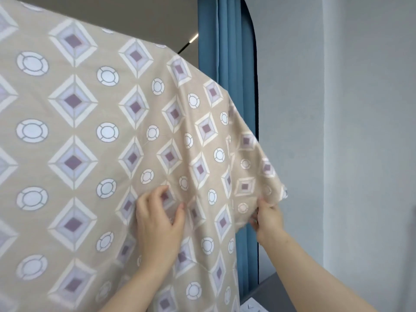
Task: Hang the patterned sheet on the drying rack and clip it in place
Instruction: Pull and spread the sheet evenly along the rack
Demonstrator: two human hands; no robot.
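The patterned sheet (94, 131), beige with purple diamonds and white circles, hangs draped in front of me and fills most of the view; whatever holds it up is hidden under the cloth. My left hand (157, 219) pinches a fold of the sheet near the middle, thumb and fingers closed on the fabric. My right hand (267, 218) grips the sheet's right edge and holds it out to the right. No clip is visible.
A blue curtain (227, 41) hangs behind the sheet's right side. A pale grey wall (349, 131) fills the right. A dark grey ledge (267, 287) shows at the lower right beneath my right forearm.
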